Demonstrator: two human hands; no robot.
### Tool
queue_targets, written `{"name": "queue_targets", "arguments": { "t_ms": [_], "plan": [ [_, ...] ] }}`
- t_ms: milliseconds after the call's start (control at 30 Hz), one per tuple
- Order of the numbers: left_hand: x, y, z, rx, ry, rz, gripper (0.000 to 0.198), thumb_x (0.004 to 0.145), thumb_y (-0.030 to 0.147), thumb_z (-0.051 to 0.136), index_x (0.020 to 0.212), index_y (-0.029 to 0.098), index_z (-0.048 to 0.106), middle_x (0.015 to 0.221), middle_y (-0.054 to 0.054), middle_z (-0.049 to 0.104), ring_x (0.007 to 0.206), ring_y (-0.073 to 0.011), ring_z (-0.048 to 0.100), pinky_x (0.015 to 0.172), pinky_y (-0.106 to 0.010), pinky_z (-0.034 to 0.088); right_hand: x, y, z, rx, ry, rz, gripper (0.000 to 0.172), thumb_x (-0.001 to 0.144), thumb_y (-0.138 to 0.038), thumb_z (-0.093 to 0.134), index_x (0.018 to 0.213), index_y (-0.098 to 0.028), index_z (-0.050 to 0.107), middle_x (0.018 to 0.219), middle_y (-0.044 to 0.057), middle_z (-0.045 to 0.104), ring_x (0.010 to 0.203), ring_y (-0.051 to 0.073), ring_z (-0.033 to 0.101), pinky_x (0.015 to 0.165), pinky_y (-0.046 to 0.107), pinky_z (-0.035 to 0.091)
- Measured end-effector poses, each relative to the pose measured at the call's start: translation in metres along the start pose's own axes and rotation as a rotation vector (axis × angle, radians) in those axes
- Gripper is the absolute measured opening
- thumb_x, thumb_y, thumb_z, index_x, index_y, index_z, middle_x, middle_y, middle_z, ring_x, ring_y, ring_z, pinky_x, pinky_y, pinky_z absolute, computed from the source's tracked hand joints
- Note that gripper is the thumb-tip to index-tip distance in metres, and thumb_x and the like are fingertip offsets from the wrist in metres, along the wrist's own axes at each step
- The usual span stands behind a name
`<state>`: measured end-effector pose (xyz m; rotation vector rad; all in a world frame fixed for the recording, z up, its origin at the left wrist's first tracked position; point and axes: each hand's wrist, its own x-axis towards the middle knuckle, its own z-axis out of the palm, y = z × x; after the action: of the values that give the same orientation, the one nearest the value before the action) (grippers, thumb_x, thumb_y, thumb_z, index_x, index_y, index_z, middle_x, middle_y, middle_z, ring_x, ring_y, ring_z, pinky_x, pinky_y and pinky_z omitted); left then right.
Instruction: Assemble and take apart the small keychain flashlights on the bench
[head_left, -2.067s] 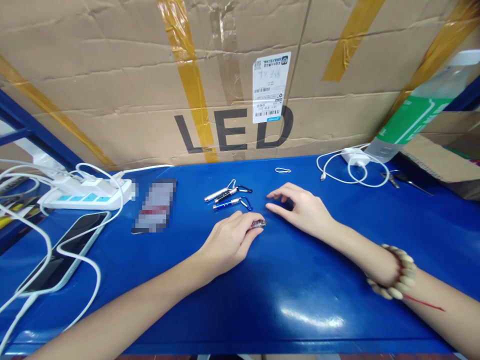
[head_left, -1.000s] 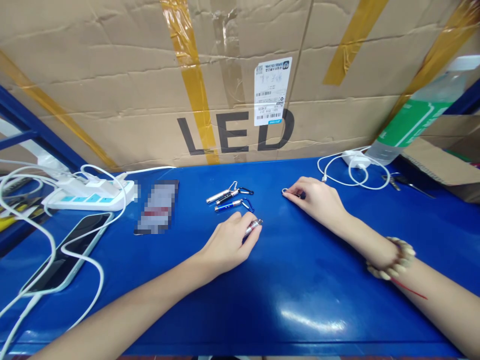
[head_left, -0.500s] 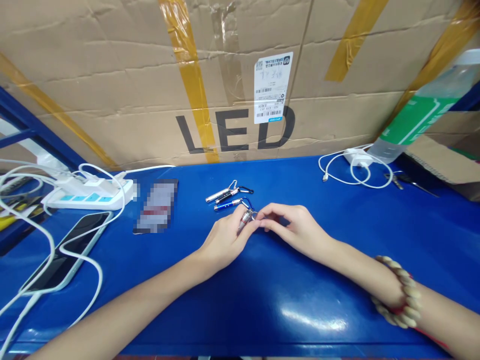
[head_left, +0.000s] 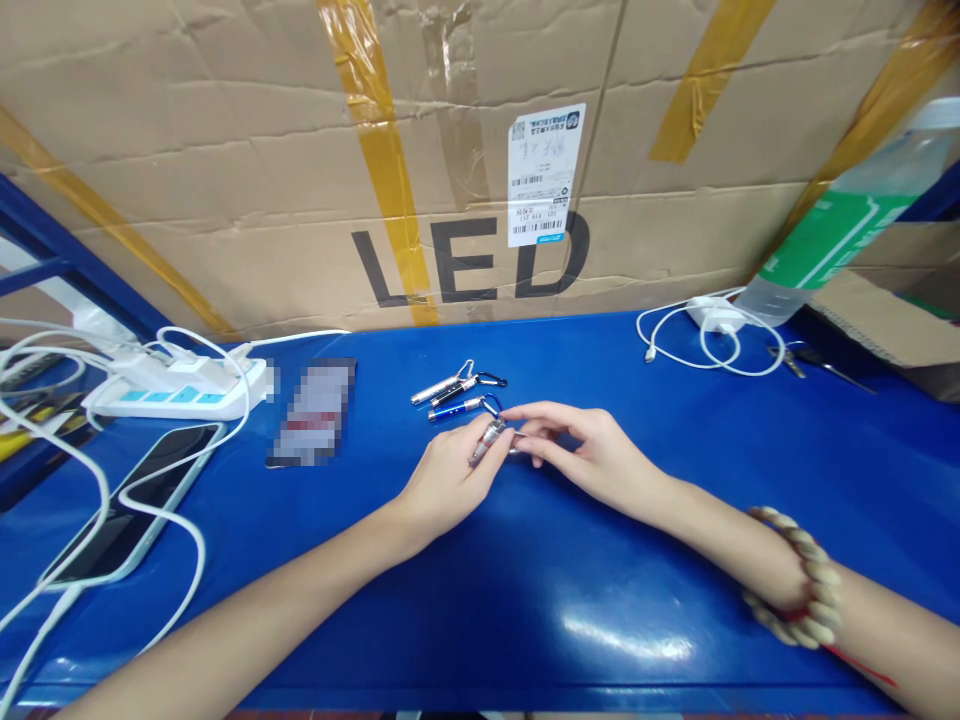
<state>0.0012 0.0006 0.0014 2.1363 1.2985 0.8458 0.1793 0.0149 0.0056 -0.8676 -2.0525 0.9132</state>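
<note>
My left hand (head_left: 454,470) is closed around a small silver keychain flashlight (head_left: 487,441), with its metal end showing between thumb and forefinger. At that end, my right hand (head_left: 566,437) pinches a thin metal piece that looks like its clip; the fingers hide most of it. Just beyond my hands lie a blue keychain flashlight (head_left: 454,409), a black one (head_left: 452,391) and another silver one (head_left: 435,390), side by side, each with a small carabiner at its right end.
The blue table (head_left: 480,620) backs onto a large cardboard box (head_left: 262,200). On the left are a white power strip (head_left: 187,395), cables, a phone (head_left: 135,510) and a blurred-out flat item (head_left: 313,412). A white charger cable (head_left: 739,365) and tilted green-labelled bottle (head_left: 840,235) stand at right.
My right fingers have shifted slightly at the flashlight's end, the forefinger now reaching further left. The flashlight has tilted a little in my left hand. The other flashlights have stayed put.
</note>
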Motion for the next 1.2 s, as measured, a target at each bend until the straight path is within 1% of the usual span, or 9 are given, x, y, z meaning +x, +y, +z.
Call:
{"name": "queue_targets", "arguments": {
  "t_ms": [67,167,233,333,400,567,833,1000,1200],
  "plan": [
    [0.0002,0.0003,-0.0004,-0.008,0.01,0.022,0.024,0.088,0.028,0.037,0.069,0.016,0.045,0.058,0.005,0.047,0.051,-0.0068,0.04,0.05,-0.019,0.032,-0.0005,0.0015,-0.0016,-0.105,-0.035,-0.071,0.027,0.084,-0.029,0.053,0.108,-0.018,0.058,0.079,0.002,0.065,0.063,0.011,0.058,0.061,0.023,0.048],
    [0.0002,0.0004,-0.0004,-0.006,0.03,0.047,0.026,0.088,0.027,0.037,0.065,0.016,0.041,0.055,0.006,0.041,0.05,-0.0062,0.036,0.049,-0.018,0.031,-0.0024,0.0011,-0.005,-0.31,-0.14,-0.2,0.03,0.087,-0.031,0.049,0.113,-0.018,0.056,0.082,0.004,0.062,0.072,0.013,0.057,0.065,0.025,0.045],
    [0.0001,0.0004,-0.0001,0.003,0.038,0.065,0.027,0.087,0.025,0.038,0.062,0.017,0.037,0.054,0.006,0.038,0.049,-0.0059,0.034,0.049,-0.018,0.029,-0.0033,-0.0009,-0.0064,-0.434,-0.194,-0.248,0.029,0.09,-0.029,0.043,0.113,-0.016,0.055,0.08,0.004,0.06,0.07,0.013,0.056,0.064,0.025,0.044],
    [0.0001,0.0008,0.0006,0.0,0.037,0.085,0.029,0.087,0.024,0.038,0.06,0.017,0.031,0.053,0.007,0.034,0.048,-0.0056,0.032,0.049,-0.018,0.028,-0.0035,-0.0036,-0.0056,-0.556,-0.208,-0.278,0.026,0.09,-0.028,0.041,0.102,-0.013,0.058,0.072,0.003,0.058,0.06,0.013,0.052,0.057,0.024,0.04],
    [0.0004,0.0013,0.0009,-0.015,0.02,0.084,0.03,0.087,0.024,0.038,0.059,0.017,0.03,0.052,0.007,0.033,0.048,-0.0055,0.031,0.048,-0.018,0.027,-0.0033,-0.0036,-0.0037,-0.568,-0.195,-0.278,0.024,0.09,-0.027,0.041,0.096,-0.013,0.059,0.069,0.003,0.056,0.058,0.012,0.05,0.056,0.023,0.038],
    [0.0011,0.0017,0.0009,-0.02,-0.01,0.081,0.03,0.087,0.024,0.037,0.058,0.018,0.03,0.052,0.007,0.033,0.047,-0.0057,0.031,0.047,-0.019,0.027,-0.0037,-0.0004,-0.001,-0.524,-0.178,-0.246,0.021,0.09,-0.026,0.042,0.093,-0.014,0.058,0.068,0.002,0.055,0.059,0.011,0.05,0.056,0.022,0.038],
    [0.0023,0.0014,0.0005,0.002,-0.019,0.076,0.031,0.086,0.025,0.038,0.057,0.017,0.031,0.051,0.006,0.034,0.047,-0.0059,0.032,0.047,-0.019,0.027,-0.0035,-0.0028,-0.0047,-0.452,-0.255,-0.204,0.019,0.089,-0.026,0.043,0.083,-0.015,0.057,0.068,0.0,0.053,0.057,0.01,0.049,0.055,0.021,0.037],
    [0.0022,0.001,0.0009,-0.007,-0.058,0.079,0.033,0.086,0.026,0.037,0.055,0.017,0.031,0.05,0.006,0.035,0.047,-0.0062,0.034,0.046,-0.02,0.027,-0.0041,-0.0029,-0.002,-0.516,-0.246,-0.205,0.022,0.09,-0.028,0.042,0.084,-0.015,0.058,0.065,0.0,0.053,0.055,0.01,0.049,0.054,0.021,0.035],
    [0.002,-0.0003,0.0005,0.021,-0.057,0.117,0.031,0.087,0.024,0.037,0.056,0.017,0.032,0.051,0.006,0.036,0.048,-0.0064,0.035,0.048,-0.02,0.029,-0.0037,-0.0021,-0.0006,-0.53,-0.213,-0.207,0.024,0.09,-0.026,0.041,0.089,-0.014,0.061,0.065,0.001,0.053,0.055,0.01,0.049,0.053,0.021,0.035]
  ]
}}
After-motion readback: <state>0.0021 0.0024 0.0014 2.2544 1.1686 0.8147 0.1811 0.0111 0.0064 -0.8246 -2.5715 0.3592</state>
